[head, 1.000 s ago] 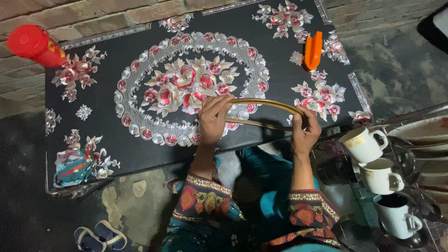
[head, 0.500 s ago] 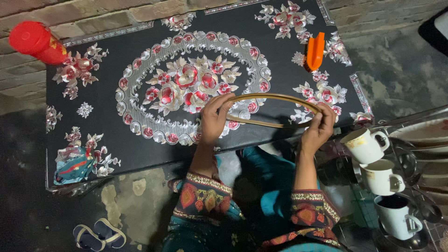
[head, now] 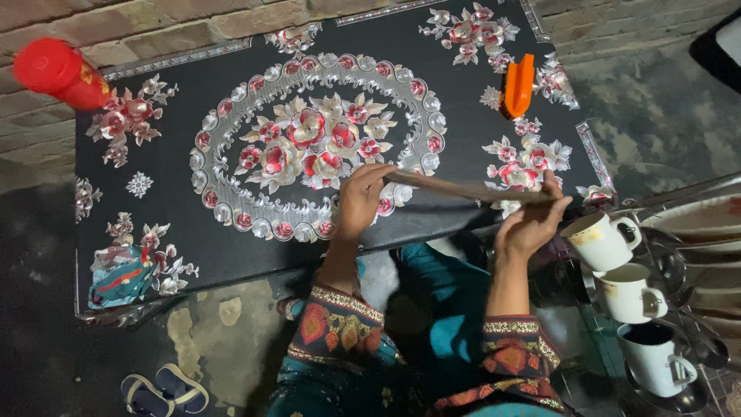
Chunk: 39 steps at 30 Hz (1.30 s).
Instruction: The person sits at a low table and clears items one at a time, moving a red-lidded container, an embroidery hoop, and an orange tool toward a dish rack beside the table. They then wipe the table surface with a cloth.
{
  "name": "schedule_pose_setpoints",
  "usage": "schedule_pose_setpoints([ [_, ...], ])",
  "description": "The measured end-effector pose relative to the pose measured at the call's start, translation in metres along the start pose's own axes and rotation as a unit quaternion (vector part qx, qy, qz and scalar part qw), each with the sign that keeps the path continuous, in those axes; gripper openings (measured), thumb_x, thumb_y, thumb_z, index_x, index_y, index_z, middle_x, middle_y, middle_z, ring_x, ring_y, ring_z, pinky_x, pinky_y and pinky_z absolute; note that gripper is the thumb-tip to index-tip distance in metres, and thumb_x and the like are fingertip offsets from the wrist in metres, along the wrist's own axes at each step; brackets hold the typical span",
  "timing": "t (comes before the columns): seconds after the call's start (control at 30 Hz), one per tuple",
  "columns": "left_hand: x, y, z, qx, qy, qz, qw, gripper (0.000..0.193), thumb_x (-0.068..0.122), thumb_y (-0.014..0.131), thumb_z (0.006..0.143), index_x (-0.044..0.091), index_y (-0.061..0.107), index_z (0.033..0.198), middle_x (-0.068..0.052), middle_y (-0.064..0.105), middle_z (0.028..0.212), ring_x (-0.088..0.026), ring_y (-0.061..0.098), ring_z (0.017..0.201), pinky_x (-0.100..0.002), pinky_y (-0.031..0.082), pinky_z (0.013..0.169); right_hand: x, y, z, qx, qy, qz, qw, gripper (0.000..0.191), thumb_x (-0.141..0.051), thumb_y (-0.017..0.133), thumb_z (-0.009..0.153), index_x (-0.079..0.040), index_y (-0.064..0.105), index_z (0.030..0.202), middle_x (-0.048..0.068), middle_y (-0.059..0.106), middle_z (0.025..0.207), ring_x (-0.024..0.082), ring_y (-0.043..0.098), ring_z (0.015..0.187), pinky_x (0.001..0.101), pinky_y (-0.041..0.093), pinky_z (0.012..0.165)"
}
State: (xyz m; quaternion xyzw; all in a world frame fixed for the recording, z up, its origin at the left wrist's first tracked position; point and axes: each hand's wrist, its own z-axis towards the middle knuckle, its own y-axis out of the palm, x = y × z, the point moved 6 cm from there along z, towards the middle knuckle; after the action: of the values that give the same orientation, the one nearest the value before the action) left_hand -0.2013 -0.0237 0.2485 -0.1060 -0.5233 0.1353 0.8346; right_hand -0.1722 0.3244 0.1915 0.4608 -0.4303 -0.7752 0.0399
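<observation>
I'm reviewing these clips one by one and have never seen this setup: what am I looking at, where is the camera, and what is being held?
There is no machine here. One camera, worn on a person's head, looks down at their bare hands. The left hand and right hand each grip one end of a thin brown curved hoop, seen edge-on. Beneath lies a black panel with silver and red flower decoration, bearing an orange brush and a red cylindrical container at its corner. Three white mugs stand to the right.

Open black panel (head: 166, 166) left of hands | orange brush (head: 517, 85) upper right | three mugs (head: 629, 289) crowd right edge | red container (head: 58, 73) far left corner
</observation>
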Motion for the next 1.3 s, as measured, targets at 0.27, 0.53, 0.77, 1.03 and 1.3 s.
schedule_pose_setpoints([
  [0.27, -0.005, 0.004, 0.001, 0.029, -0.006, -0.152, 0.988, 0.029, -0.014, 0.058, 0.097, 0.0, 0.076, 0.115, -0.013, 0.069, 0.132, -0.019, 0.067, 0.117, -0.029, 0.053, 0.101, 0.003, 0.007, -0.002, -0.012, 0.103, 0.166, 0.981, 0.061, 0.007, 0.046, 0.103, -0.004, 0.031, 0.161, 0.018, 0.055, 0.144, 0.028, 0.055, 0.137, 0.0396, 0.043, 0.126],
  [0.53, -0.02, -0.007, 0.0, 0.121, -0.11, -0.374, 0.913, 0.038, -0.002, 0.062, 0.099, -0.003, 0.057, 0.137, -0.011, 0.065, 0.133, -0.014, 0.068, 0.107, -0.029, 0.056, 0.093, -0.008, 0.027, -0.008, -0.029, 0.148, 0.205, 0.967, 0.07, 0.021, 0.045, 0.096, -0.006, 0.036, 0.16, 0.025, 0.045, 0.16, 0.034, 0.052, 0.146, 0.0403, 0.043, 0.122],
  [0.77, -0.01, -0.011, 0.003, 0.097, -0.159, -0.373, 0.909, 0.04, 0.017, 0.057, 0.107, 0.0, 0.057, 0.144, -0.008, 0.073, 0.116, -0.006, 0.056, 0.08, -0.021, 0.048, 0.073, -0.008, 0.027, -0.009, -0.057, 0.163, 0.141, 0.975, 0.064, 0.017, 0.052, 0.09, -0.007, 0.049, 0.148, 0.017, 0.054, 0.152, 0.028, 0.061, 0.134, 0.0417, 0.055, 0.112],
  [1.03, -0.012, -0.017, 0.002, 0.1, -0.162, -0.392, 0.9, 0.041, 0.026, 0.054, 0.11, -0.002, 0.06, 0.141, -0.008, 0.074, 0.112, -0.006, 0.058, 0.084, -0.023, 0.049, 0.075, -0.001, 0.026, -0.01, -0.03, 0.156, 0.047, 0.986, 0.049, 0.012, 0.062, 0.095, 0.002, 0.054, 0.143, 0.014, 0.068, 0.132, 0.02, 0.068, 0.116, 0.0341, 0.057, 0.102],
  [1.3, -0.011, -0.014, 0.004, 0.06, -0.119, -0.327, 0.936, 0.037, 0.02, 0.053, 0.112, -0.004, 0.062, 0.139, -0.009, 0.074, 0.118, -0.009, 0.058, 0.093, -0.027, 0.048, 0.092, 0.01, 0.016, -0.006, -0.043, 0.143, 0.029, 0.988, 0.053, 0.014, 0.057, 0.098, -0.002, 0.053, 0.149, 0.009, 0.068, 0.125, 0.016, 0.066, 0.109, 0.0307, 0.054, 0.102],
])
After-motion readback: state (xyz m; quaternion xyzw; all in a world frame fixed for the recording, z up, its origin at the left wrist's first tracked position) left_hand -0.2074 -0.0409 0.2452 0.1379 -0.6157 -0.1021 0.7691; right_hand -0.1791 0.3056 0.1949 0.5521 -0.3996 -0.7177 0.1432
